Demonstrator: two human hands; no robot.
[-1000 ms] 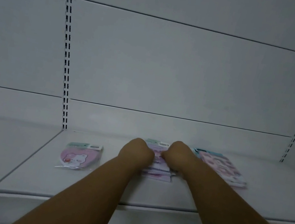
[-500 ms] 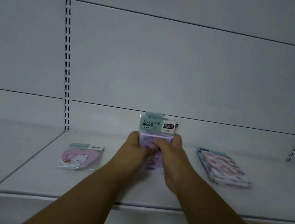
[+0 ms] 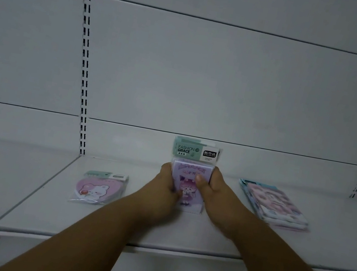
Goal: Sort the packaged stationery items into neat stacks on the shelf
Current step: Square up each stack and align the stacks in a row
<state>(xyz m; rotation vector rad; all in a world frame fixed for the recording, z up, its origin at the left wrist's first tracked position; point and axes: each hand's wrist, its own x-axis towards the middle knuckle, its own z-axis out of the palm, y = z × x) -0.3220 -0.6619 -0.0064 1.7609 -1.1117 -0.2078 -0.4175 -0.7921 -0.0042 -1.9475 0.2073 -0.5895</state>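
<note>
The sorting looks to me about half done. On the white metal shelf three groups are formed. At the right lies a flat stack of pink and blue plastic-wrapped packets, its edges a little fanned, so it may need squaring. At the left lies a pink heart-shaped packet with a white bear print, alone or on very few others; I cannot tell which.

In the middle, both hands hold a bundle of purple rectangular packets with a cartoon girl and green header cards. The bundle stands upright, its lower edge at or just above the shelf. The left hand presses the left side and the right hand the right side, fingers curled around the edges, thumbs on the front.

What is left, I judge, is to align this bundle and lay it down flat between the other two groups. No box or bin is seen; the shelf alone holds the packets.
</note>
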